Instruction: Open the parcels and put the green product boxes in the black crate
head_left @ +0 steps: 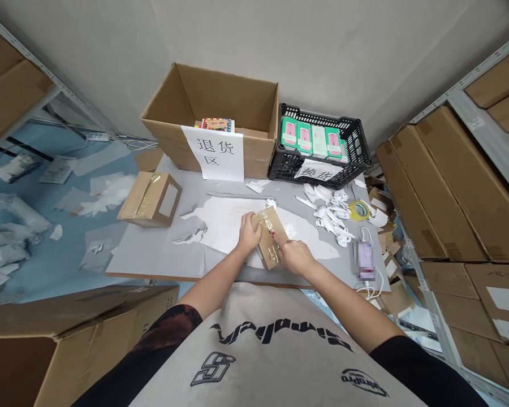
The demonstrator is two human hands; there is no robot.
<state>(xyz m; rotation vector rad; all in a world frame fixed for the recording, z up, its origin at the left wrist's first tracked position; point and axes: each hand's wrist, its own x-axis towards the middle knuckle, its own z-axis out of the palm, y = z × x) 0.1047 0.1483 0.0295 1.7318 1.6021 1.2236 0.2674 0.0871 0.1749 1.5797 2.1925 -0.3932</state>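
A small brown cardboard box [266,221] with clear tape along its top lies tilted on the table before me. My left hand [249,233] grips its left side, thumb on top. At the box's right side is my right hand [294,254], its fingers closed over the taped seam. Something small and red [274,233] shows at the right fingertips; its kind is too small to tell. Under the box spreads a torn white sheet [224,220] on the grey table [139,254].
A taped carton [150,199] stands left. Behind are a large open carton [254,155] and a black crate [275,169] of green-and-pink boxes. Crumpled paper [333,217], a tape roll [359,210] and a cabled phone [365,260] lie right. Stacked cartons [441,181] flank the table.
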